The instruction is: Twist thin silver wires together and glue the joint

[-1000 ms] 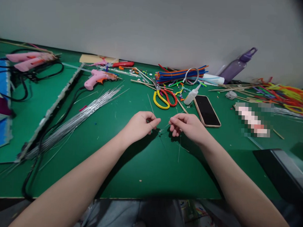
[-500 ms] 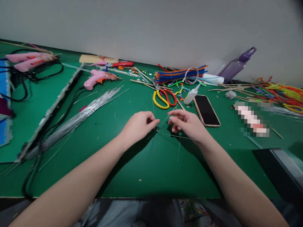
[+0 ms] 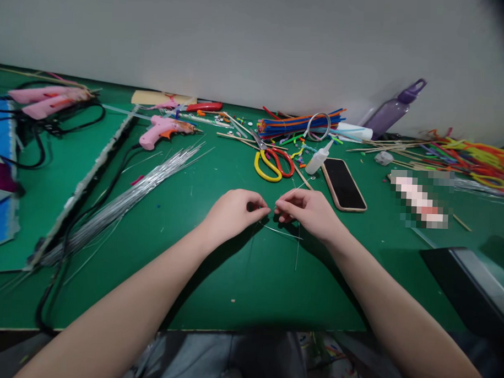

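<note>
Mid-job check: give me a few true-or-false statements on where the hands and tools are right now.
1. The left hand and right hand both pinch thin wire over the green mat. True.
2. The right hand holds the scissors. False: they lie on the mat beyond the hands, touched by neither.
3. The phone lies screen up, to the right of the scissors. True.
4. The pink glue gun lies to the right of the phone. False: it lies far to the left, beyond the silver wire bundle.
5. The purple bottle is at the back right, by the wall. True.
</note>
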Available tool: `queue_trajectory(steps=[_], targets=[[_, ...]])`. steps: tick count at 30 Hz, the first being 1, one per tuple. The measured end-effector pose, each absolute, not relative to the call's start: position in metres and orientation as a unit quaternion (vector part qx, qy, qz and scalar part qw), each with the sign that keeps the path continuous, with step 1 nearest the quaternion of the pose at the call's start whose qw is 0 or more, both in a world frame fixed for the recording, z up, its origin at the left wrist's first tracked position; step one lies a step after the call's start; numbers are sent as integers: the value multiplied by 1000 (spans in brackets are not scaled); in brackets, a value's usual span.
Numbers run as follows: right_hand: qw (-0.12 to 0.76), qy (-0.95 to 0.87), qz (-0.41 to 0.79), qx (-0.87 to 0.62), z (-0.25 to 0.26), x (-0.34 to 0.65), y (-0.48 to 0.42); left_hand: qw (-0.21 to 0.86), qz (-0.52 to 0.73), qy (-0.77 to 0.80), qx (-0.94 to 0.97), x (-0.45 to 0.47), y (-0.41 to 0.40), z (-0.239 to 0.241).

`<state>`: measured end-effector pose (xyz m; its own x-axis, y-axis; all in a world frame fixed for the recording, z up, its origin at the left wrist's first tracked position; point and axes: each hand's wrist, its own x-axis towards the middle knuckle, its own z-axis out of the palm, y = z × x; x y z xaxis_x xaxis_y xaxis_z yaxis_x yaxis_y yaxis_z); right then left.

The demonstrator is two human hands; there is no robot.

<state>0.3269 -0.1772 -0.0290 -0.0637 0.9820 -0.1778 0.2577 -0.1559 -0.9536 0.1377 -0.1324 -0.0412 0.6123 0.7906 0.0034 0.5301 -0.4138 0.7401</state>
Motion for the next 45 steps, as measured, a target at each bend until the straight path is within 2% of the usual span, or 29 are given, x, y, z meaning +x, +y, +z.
queue_trajectory(steps=[12, 23, 28, 30, 32, 34, 35, 38, 41, 45], targets=[[322, -560, 504, -573, -27, 329, -178, 391, 167, 383, 820, 137, -130, -41], [271, -607, 445, -599, -34, 342, -173, 398, 175, 422, 796, 133, -122, -49], [244, -588, 455, -623, -35, 341, -173, 343, 163, 464, 800, 132, -123, -49], [245, -605, 398, -644, -32, 341, -175, 329, 159, 471, 803, 132, -124, -48], [282, -646, 279, -652, -27, 340, -179, 328, 157, 471, 803, 132, -124, -47], [327, -691, 174, -621, -20, 339, -183, 329, 157, 472, 803, 132, -125, -47], [337, -711, 163, -595, -17, 339, -185, 328, 158, 471, 803, 132, -125, -47], [315, -758, 238, -520, -12, 337, -190, 324, 160, 465, 808, 132, -125, -47], [254, -789, 318, -461, -14, 335, -192, 314, 158, 466, 812, 132, -125, -48], [176, -831, 327, -414, -16, 329, -193, 304, 148, 478, 811, 133, -124, -48]])
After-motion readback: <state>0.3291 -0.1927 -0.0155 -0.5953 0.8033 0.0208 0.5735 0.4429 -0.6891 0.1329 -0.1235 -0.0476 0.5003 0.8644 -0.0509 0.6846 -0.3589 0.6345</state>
